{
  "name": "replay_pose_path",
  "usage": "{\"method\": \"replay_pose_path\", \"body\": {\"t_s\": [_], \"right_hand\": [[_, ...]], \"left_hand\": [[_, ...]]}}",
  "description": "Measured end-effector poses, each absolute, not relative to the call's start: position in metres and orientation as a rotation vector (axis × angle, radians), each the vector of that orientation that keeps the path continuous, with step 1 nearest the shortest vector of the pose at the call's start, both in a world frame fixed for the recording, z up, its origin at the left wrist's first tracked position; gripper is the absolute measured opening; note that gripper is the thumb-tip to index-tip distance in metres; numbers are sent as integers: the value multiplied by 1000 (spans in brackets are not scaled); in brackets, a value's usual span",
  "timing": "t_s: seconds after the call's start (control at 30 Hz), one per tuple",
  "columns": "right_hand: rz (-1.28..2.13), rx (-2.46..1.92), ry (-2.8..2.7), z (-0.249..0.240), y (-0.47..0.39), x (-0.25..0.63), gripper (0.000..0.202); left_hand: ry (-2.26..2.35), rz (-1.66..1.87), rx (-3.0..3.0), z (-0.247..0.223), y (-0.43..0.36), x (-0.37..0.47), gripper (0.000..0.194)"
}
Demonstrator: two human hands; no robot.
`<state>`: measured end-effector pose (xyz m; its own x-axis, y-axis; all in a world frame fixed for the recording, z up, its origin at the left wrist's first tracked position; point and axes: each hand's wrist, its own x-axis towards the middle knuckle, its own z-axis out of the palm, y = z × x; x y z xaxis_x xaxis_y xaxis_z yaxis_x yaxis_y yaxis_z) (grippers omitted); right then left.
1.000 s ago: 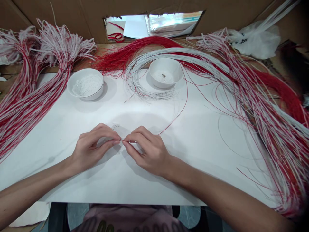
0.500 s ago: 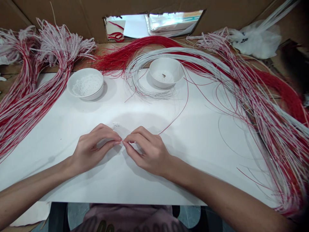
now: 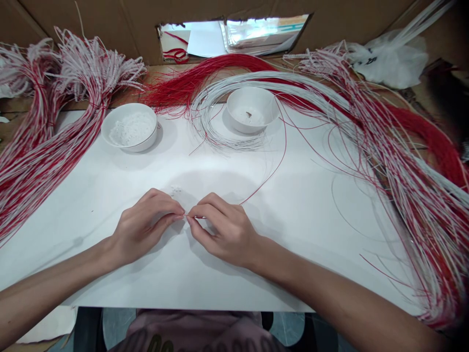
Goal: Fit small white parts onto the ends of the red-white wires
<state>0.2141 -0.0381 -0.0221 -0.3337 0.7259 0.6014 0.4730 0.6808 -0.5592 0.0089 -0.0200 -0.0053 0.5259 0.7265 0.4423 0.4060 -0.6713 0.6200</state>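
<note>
Over the white tabletop [image 3: 146, 288], my left hand [image 3: 144, 227] and my right hand [image 3: 222, 229] meet fingertip to fingertip. Both pinch the end of a thin red wire [image 3: 264, 183]; a short bit shows between the fingertips. From behind my right hand the wire curves back toward the far bowl. Whether a small piece is on the wire end is too tiny to tell. Just beyond my left fingertips lies a small scatter of white bits [image 3: 176, 190].
A white bowl of white bits [image 3: 130, 146] stands at back left, another white bowl [image 3: 252, 128] at back centre with little in it. Red-and-white wire bundles [image 3: 80, 122] lie left, more wire bundles [image 3: 403, 161] right. Loops of white wire [image 3: 205, 102] surround the centre bowl. A cardboard wall [image 3: 91, 19] closes the back.
Almost nothing differs. Both hands keep their pinch in the same place, with only slight shifts of the fingers.
</note>
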Motion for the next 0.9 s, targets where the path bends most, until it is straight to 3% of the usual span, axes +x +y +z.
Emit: {"method": "replay_pose_path", "body": {"t_s": [0.6,0.9], "right_hand": [[384,-943,-2033,-22,-37,215,10],[400,-967,-1989,-27,-37,215,12]], "left_hand": [[987,927,2333,-6,-20,9,19],[940,926,2283,-9,-19,7,29]]}}
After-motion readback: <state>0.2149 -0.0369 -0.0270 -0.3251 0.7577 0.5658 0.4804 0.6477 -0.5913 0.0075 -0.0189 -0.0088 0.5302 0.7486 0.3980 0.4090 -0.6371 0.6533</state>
